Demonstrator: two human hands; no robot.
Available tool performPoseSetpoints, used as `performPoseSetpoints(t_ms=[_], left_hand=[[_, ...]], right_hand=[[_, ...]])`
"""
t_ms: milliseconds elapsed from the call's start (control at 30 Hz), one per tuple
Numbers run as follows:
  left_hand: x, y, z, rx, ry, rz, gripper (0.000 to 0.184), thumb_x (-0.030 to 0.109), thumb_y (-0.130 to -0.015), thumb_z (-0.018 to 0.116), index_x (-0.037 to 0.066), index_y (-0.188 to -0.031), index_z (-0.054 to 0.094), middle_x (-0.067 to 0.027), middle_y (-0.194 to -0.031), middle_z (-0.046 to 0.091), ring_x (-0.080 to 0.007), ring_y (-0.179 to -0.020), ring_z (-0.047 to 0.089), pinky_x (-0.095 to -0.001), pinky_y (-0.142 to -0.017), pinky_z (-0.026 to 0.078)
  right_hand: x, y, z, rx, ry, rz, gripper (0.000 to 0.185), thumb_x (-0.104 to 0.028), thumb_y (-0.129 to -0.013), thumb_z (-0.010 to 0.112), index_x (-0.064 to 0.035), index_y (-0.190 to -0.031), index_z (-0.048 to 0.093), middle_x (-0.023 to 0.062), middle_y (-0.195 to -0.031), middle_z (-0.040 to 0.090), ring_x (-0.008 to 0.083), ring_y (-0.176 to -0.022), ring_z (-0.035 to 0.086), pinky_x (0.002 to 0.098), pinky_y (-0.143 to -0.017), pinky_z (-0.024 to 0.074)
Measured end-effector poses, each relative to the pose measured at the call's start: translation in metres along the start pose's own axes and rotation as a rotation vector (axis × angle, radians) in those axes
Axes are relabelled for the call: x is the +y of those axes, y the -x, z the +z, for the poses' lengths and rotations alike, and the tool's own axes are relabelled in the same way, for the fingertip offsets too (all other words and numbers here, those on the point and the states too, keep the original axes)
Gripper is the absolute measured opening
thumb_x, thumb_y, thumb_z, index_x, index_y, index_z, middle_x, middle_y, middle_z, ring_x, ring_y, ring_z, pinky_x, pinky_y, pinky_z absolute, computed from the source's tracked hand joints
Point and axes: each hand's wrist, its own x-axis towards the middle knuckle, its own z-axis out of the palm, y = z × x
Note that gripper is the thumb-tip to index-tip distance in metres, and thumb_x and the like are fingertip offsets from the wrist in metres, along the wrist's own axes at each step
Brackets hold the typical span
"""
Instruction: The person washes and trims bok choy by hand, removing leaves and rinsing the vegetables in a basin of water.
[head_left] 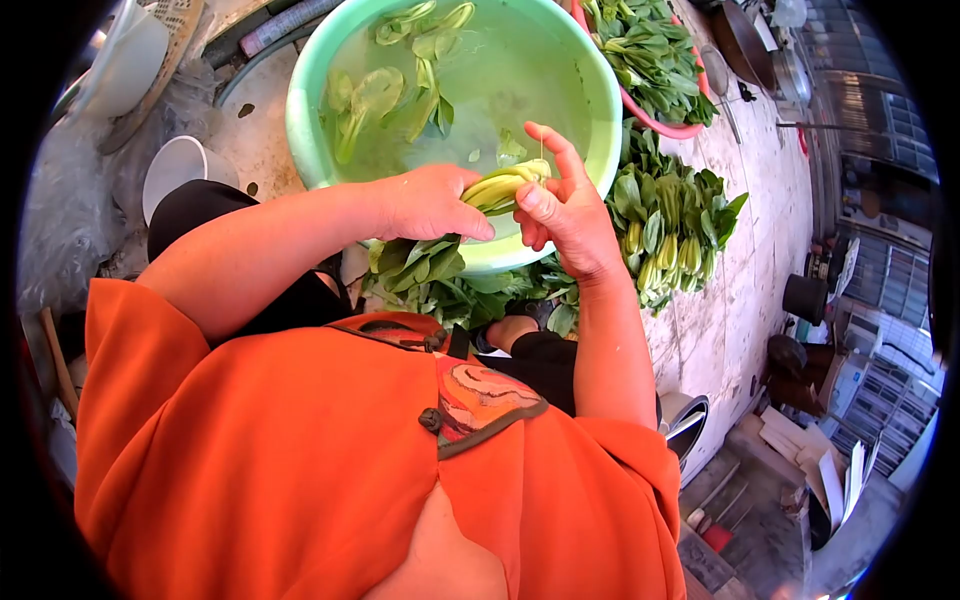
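My left hand [432, 200] is wrapped round a small bunch of bok choy [495, 188], its pale stems pointing right and its dark leaves hanging below the wrist. At the stem end is my right hand [565, 212], thumb and some fingers closed against the stem bases, the index finger raised. A thin strand runs from that finger down to the stems. Both hands are over the near rim of a green basin [302, 100] of cloudy water. Loose bok choy leaves [368, 100] float in it.
Heaped bok choy [680, 215] lies on the tiled floor right of the basin, with more leaves [470, 295] below the rim. A red basin [670, 125] holds further greens. On the left are a white bucket [180, 170] and clear plastic sheeting [70, 220].
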Motion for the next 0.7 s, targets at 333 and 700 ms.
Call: performPoseSetpoints(t_ms=[333, 700], left_hand=[[0.004, -0.003, -0.015, 0.206, -0.102, 0.096, 0.043, 0.028, -0.077, 0.067, 0.0, -0.108, 0.06, -0.0128, -0.083, 0.063, -0.0208, -0.075, 0.06, -0.034, -0.072, 0.048], [0.006, -0.009, -0.032, 0.288, 0.238, 0.116, 0.038, 0.014, -0.075, 0.073, 0.0, -0.108, 0.059, -0.0063, -0.083, 0.063, -0.012, -0.074, 0.059, -0.0284, -0.069, 0.05]], right_hand=[[0.008, -0.002, 0.01, 0.111, 0.147, -0.001, 0.059, -0.017, -0.074, 0.079, -0.0058, -0.123, 0.048, 0.0065, -0.073, 0.065, 0.0085, -0.053, 0.055, 0.0227, -0.043, 0.0427], [0.006, 0.003, 0.01, 0.068, 0.213, 0.056, 0.021, -0.024, -0.085, 0.071, -0.003, -0.084, 0.068, -0.0028, -0.066, 0.057, 0.005, -0.056, 0.049, 0.0214, -0.05, 0.0388]])
